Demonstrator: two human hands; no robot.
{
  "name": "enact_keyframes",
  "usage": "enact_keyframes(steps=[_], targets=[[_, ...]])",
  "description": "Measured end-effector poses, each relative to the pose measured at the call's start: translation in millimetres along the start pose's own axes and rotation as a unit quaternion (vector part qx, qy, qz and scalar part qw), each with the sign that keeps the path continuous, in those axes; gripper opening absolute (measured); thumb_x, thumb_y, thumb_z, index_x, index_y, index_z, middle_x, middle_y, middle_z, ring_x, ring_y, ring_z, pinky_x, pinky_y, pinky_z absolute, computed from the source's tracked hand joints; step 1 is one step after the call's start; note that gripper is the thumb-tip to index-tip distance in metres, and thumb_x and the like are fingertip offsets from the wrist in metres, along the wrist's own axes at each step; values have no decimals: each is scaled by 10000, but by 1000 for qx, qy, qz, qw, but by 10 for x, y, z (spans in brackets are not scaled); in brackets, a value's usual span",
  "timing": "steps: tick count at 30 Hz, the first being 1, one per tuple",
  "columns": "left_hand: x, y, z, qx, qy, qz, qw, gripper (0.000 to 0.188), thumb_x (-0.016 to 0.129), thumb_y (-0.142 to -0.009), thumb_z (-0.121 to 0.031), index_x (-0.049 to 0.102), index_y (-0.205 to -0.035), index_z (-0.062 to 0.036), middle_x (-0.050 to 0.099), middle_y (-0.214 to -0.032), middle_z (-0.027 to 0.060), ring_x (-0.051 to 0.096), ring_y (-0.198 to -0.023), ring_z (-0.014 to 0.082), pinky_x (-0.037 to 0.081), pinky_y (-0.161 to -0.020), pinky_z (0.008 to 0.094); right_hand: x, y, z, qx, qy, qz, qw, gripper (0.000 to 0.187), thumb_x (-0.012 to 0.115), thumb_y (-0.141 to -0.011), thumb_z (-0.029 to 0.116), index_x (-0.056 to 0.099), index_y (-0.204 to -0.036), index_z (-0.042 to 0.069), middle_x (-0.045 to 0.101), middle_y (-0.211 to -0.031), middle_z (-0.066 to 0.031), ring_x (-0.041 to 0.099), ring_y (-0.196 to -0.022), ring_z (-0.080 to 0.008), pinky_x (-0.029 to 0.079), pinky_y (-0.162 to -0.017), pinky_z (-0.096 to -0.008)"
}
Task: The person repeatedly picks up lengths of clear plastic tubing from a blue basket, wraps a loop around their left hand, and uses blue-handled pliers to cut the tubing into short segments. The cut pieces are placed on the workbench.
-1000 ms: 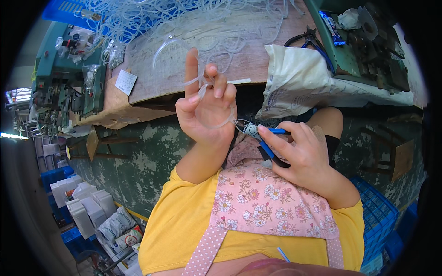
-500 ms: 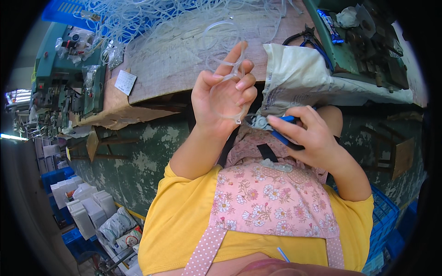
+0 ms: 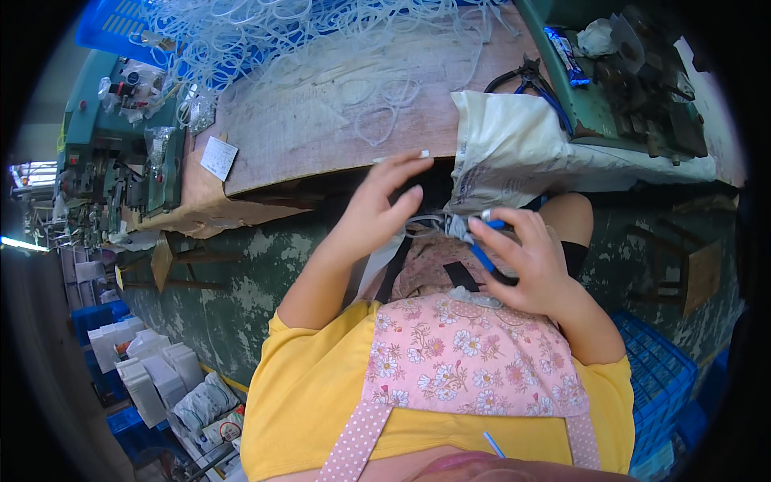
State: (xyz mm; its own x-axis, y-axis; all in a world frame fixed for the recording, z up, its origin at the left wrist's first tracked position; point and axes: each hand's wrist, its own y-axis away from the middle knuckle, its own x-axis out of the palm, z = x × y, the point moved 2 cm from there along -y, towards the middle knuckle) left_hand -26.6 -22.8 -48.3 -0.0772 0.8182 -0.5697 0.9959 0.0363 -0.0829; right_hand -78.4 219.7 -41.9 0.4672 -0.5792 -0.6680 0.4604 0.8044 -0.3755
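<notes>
My left hand (image 3: 381, 207) is raised in front of the table edge, its fingers stretched out and the thumb apart. A small white piece (image 3: 424, 153) shows at its fingertips; whether it touches them I cannot tell. In my right hand (image 3: 526, 257) is a pair of blue-handled pliers (image 3: 483, 259), held above my lap with the jaws pointing left. Pale grey wrapping (image 3: 458, 228) covers the pliers near the jaws. Between the hands, a clear tubing loop (image 3: 424, 222) lies against the jaw end, partly hidden by my left thumb.
A heap of clear tubing (image 3: 241, 40) spreads over the table's far side, beside a blue basket (image 3: 120, 30). Another pair of pliers (image 3: 530, 79) lies by a white sack (image 3: 506, 145). Green machines stand at left (image 3: 100, 136) and right (image 3: 626, 112). A paper slip (image 3: 218, 158) lies near the edge.
My left hand has come down and no longer holds up the clear tubing ring. Its fingers have straightened. My right hand keeps the pliers, shifted slightly lower.
</notes>
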Motion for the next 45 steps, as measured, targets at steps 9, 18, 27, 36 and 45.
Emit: enact_keyframes(steps=[9,18,27,36,45], targets=[[-167,-740,532,39,-465,-223,856,365,633,-883,-260,611,-1197,-77,599,-1058,168,579,-988,354,464,-810,441,185,-706,-669,37,271,-161,948,619,713,-781,323,539,-1316,64,531,-1232,-169,493,-1140,-339,369,-987,-459],[-544,-603,589,18,-309,-206,928,257,606,-911,-212,639,-1108,-52,652,-1010,170,610,-963,352,478,-833,440,-57,-1113,-1090,140,298,-134,935,439,601,-903,336,574,-1232,47,539,-1289,-193,556,-1136,-349,489,-934,-429],[-478,-725,586,63,-360,-185,912,196,641,-862,-183,672,-1014,-64,656,-950,136,614,-929,330,488,-799,433,-613,-1402,-1526,317,450,123,826,203,561,-847,84,720,-970,55,700,-1021,-177,682,-959,-334,550,-785,-438],[-645,-976,904,74,-458,-73,883,209,669,-830,-182,660,-1003,-65,664,-945,105,602,-996,302,455,-872,407,-673,-1527,-1648,368,422,123,820,236,615,-819,185,681,-1005,55,679,-1058,-195,649,-1010,-367,527,-846,-465],[-758,-1169,696,-90,-348,-185,915,419,574,-852,-91,529,-1268,-78,651,-953,180,625,-811,355,489,-748,465,-718,-1455,-1476,39,389,-205,897,197,623,-865,174,582,-1020,61,634,-983,-135,618,-890,-342,501,-750,-453]])
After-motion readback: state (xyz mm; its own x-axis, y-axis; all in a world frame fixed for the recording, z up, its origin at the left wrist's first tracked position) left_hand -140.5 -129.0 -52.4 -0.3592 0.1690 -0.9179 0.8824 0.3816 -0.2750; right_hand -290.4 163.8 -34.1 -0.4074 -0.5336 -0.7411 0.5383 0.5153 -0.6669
